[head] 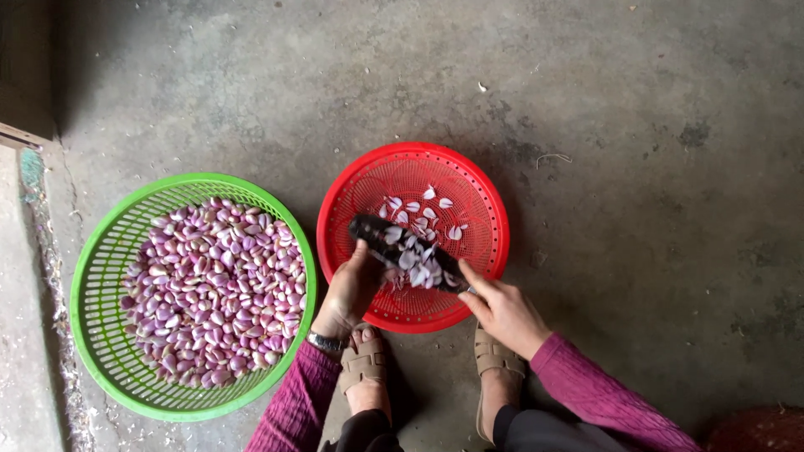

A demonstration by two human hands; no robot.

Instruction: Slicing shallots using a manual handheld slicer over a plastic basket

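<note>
A long dark tool (394,243), like a slicer blade or board, lies slanted over a red round basket (481,209). My left hand (347,293) grips its near left side, a watch on the wrist. My right hand (502,314) holds its lower right end. Pale purple slices (416,261) rest on the tool, and a few more (423,209) lie in the red basket beyond it. To the left, a green round basket (100,268) is filled with several peeled purple shallots (213,289).
Both baskets sit on a grey concrete floor (628,167). My two feet in tan sandals (364,364) stand just below the red basket. A raised ledge (21,293) runs along the left edge. A reddish-brown round object (758,431) shows at the bottom right corner.
</note>
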